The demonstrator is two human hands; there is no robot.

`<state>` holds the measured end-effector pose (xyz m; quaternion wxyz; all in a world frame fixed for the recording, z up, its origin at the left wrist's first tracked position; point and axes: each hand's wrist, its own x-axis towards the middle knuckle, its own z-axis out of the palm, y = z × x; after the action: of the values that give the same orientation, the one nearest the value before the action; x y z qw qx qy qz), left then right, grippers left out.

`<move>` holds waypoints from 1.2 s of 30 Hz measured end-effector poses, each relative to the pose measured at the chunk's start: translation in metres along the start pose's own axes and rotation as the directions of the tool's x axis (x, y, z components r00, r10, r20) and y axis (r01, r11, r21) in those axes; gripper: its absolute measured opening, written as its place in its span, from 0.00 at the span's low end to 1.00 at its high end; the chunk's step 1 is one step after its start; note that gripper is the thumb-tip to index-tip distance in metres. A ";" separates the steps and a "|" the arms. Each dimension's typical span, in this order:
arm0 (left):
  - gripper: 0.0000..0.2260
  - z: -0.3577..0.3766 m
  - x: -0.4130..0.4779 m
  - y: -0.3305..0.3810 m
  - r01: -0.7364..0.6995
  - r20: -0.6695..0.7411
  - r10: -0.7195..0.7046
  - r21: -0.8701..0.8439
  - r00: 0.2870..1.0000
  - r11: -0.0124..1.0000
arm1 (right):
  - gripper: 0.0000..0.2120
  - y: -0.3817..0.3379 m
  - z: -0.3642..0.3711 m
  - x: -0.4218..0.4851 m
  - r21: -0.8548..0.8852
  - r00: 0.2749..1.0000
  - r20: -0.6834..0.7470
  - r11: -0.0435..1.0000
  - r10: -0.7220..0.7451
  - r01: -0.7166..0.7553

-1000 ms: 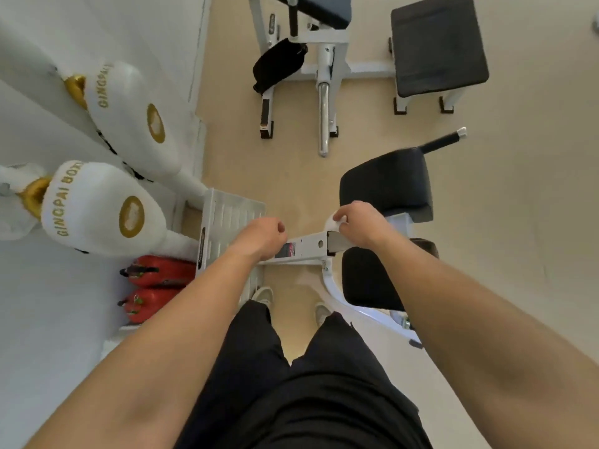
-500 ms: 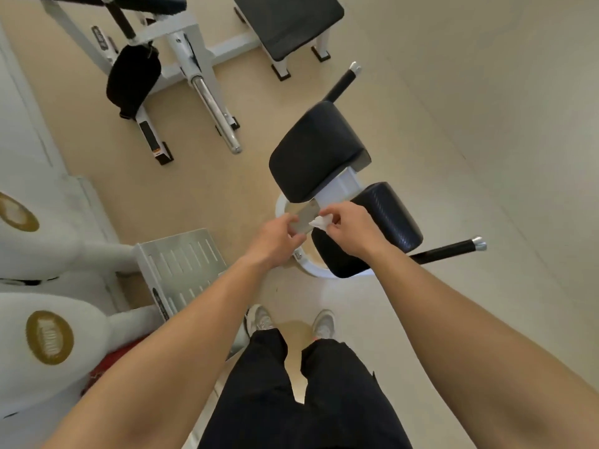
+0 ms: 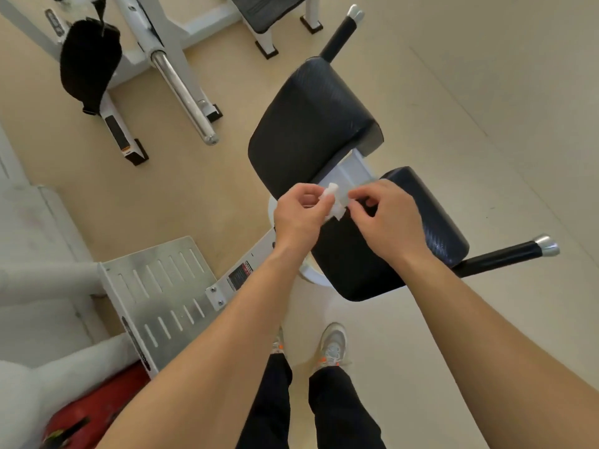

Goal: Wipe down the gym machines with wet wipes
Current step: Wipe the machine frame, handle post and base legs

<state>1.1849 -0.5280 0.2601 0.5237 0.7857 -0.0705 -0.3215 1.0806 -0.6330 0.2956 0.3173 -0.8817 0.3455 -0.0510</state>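
the wet wipe (image 3: 334,202) sits just above the middle of the frame, a small white crumpled strip stretched between both hands, in front of the white frame (image 3: 353,171) that joins the machine's two black pads. by the look of it, it is light, limp and damp: it will sag and fold on itself, cling to fingers, and likely tear if pulled hard from two ends. it is best taken by an edge or corner with fingertips to open it, then bunched under flat fingers for wiping.

the left hand (image 3: 299,215) pinches the wipe's left part between thumb and curled fingers. the right hand (image 3: 385,218), fingers curled in, appears to nip the right edge with thumb and forefinger, though the contact is small and partly hidden. my guess is that the wipe is being unfolded or refolded to a clean face.

behind the hands, the upper pad (image 3: 308,124) fills the upper centre and the lower pad (image 3: 421,222) lies to the right. both look like smooth, firm vinyl. a black handle bar (image 3: 505,254) with a metal cap juts toward the right edge, and another (image 3: 340,34) points to the top. a slotted metal footplate (image 3: 158,296) lies at lower left, something red (image 3: 81,416) in the bottom left corner, and a second machine (image 3: 175,69) at upper left. the person's shoes (image 3: 332,345) show at lower centre.
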 end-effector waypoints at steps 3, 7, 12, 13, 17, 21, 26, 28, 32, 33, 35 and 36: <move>0.05 0.029 0.044 -0.005 -0.073 -0.030 0.075 0.062 0.997 0.995 | 0.08 0.030 0.001 0.022 -0.136 0.989 -0.145 0.991 -0.002 -0.018; 0.06 0.064 0.077 -0.015 -0.201 -0.145 0.233 0.209 0.962 0.957 | 0.07 0.052 0.004 0.049 -0.310 0.975 -0.204 0.950 -0.086 0.019; 0.11 0.081 0.078 -0.037 -0.294 -0.156 0.368 0.360 0.917 0.885 | 0.08 0.067 0.004 0.064 -0.268 0.965 -0.260 0.962 -0.022 -0.050; 0.11 0.083 0.079 -0.035 -0.288 -0.176 0.358 0.331 0.917 0.899 | 0.08 0.068 0.004 0.064 -0.252 0.965 -0.263 0.966 -0.010 -0.058; 0.09 0.091 0.083 -0.023 -0.285 -0.212 0.352 0.292 0.912 0.913 | 0.08 0.070 0.004 0.063 -0.207 0.962 -0.272 0.975 0.015 -0.074; 0.06 0.084 0.079 -0.032 -0.411 -0.046 0.456 0.360 0.889 0.838 | 0.08 0.071 0.003 0.063 -0.190 0.966 -0.258 0.979 0.023 -0.074; 0.03 0.080 0.085 -0.026 -0.510 0.092 0.519 0.396 0.850 0.764 | 0.09 0.071 0.005 0.063 -0.196 0.964 -0.264 0.976 0.036 -0.090; 0.03 0.084 0.090 -0.018 -0.484 -0.015 0.534 0.401 0.846 0.778 | 0.10 0.071 0.005 0.063 -0.198 0.965 -0.258 0.976 0.042 -0.096; 0.05 0.090 0.091 -0.016 -0.457 -0.098 0.534 0.403 0.840 0.793 | 0.10 0.070 0.007 0.063 -0.207 0.965 -0.258 0.974 0.042 -0.098; 0.05 0.088 0.091 -0.017 -0.472 -0.080 0.546 0.407 0.834 0.782 | 0.10 0.070 0.007 0.063 -0.208 0.965 -0.260 0.973 0.040 -0.096; 0.06 0.081 0.091 -0.020 -0.536 0.010 0.586 0.418 0.810 0.733 | 0.10 0.071 0.007 0.063 -0.210 0.964 -0.262 0.974 0.034 -0.091; 0.06 0.077 0.090 -0.022 -0.577 0.074 0.608 0.423 0.791 0.699 | 0.10 0.071 0.007 0.062 -0.207 0.965 -0.260 0.974 0.033 -0.089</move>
<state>1.2058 -0.6187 0.1829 0.4176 0.8262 -0.3686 -0.0844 1.0888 -0.7092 0.2402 0.1734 -0.8860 0.4140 -0.1159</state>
